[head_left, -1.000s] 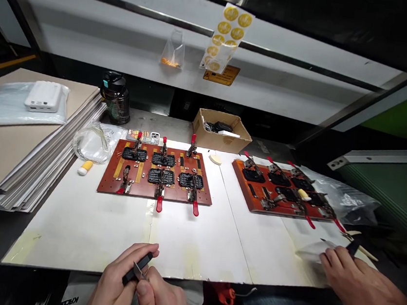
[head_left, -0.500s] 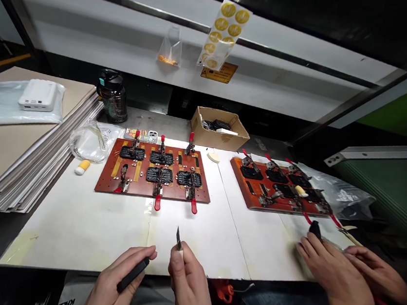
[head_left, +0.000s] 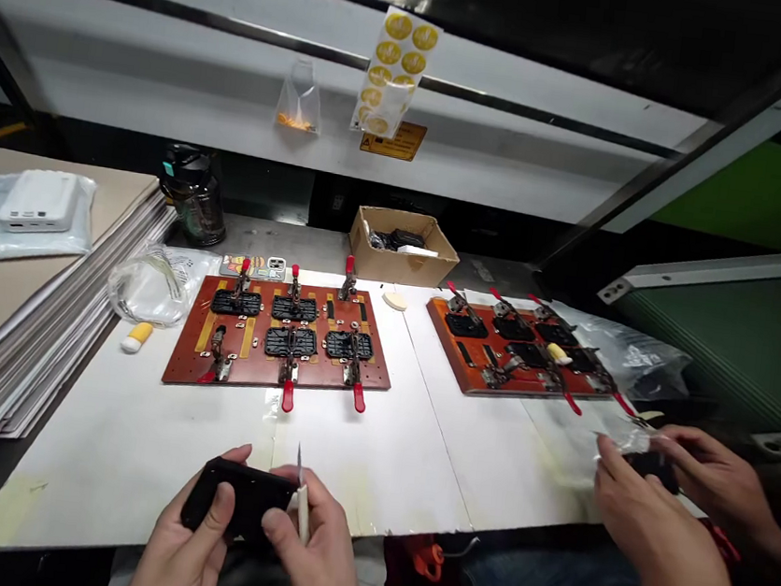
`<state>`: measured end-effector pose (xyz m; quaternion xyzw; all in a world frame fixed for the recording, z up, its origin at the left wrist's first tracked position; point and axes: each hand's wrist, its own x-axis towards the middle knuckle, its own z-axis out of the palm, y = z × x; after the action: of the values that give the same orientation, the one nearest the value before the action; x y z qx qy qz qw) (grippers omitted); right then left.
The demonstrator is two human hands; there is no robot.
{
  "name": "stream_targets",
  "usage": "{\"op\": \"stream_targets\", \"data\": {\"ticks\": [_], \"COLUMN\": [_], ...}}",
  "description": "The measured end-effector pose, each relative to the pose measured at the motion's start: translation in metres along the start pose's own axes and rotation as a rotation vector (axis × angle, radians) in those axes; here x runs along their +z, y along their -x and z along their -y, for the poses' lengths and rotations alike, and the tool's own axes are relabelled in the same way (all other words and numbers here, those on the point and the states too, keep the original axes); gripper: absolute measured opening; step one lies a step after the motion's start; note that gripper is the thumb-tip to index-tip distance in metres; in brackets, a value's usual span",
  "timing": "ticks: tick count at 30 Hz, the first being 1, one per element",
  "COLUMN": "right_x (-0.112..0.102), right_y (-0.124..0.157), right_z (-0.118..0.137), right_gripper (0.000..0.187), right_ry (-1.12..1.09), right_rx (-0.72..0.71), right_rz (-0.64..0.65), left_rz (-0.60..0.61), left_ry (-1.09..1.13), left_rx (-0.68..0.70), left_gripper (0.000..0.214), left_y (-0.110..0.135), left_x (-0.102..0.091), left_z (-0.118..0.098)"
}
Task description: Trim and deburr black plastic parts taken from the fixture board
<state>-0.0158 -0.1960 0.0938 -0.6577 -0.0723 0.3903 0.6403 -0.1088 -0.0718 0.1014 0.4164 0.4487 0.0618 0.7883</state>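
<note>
L hand [head_left: 189,541]: grip round blk plastic part [head_left: 244,495]. R hand [head_left: 324,554]: grip round wht-handled knife [head_left: 302,513], tip up, nr part. Poss. risk: cut/scratch if knife slips.

Your camera sits on your head and faces forward and down across the white work surface [head_left: 126,442]. Your left hand [head_left: 186,533] and right hand [head_left: 319,548] lie nearest the lens, at the lower edge. The clamp board [head_left: 259,368] sits at middle range; the back panel [head_left: 492,145] stands beyond. Your view reaches a co-worker's hands [head_left: 640,510] rightward.
</note>
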Motion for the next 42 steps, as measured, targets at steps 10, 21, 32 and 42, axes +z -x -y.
{"op": "stream_targets", "data": {"ticks": [10, 21, 32, 42], "right_x": [-0.022, -0.008, 0.003, -0.017], "right_y": [0.001, 0.03, 0.032, 0.019], "right_z": [0.049, 0.014, 0.014, 0.014], "right_gripper": [0.003, 0.05, 0.05, 0.044], "right_ry": [0.496, 0.612, 0.667, 0.578], "right_rx": [-0.213, -0.091, -0.044, -0.087], "right_rz": [0.25, 0.079, 0.006, 0.062], "left_rz": [0.491, 0.389, 0.373, 0.268], "left_ry": [-0.762, -0.747, -0.76, -0.794], "left_rx": [0.165, 0.309, 0.322, 0.362], "left_gripper": [0.026, 0.042, 0.042, 0.04], "left_y": [-0.005, -0.016, -0.015, -0.02], "left_x": [0.003, 0.018, 0.027, 0.025], "left_z": [-0.018, -0.003, -0.001, 0.009]}}
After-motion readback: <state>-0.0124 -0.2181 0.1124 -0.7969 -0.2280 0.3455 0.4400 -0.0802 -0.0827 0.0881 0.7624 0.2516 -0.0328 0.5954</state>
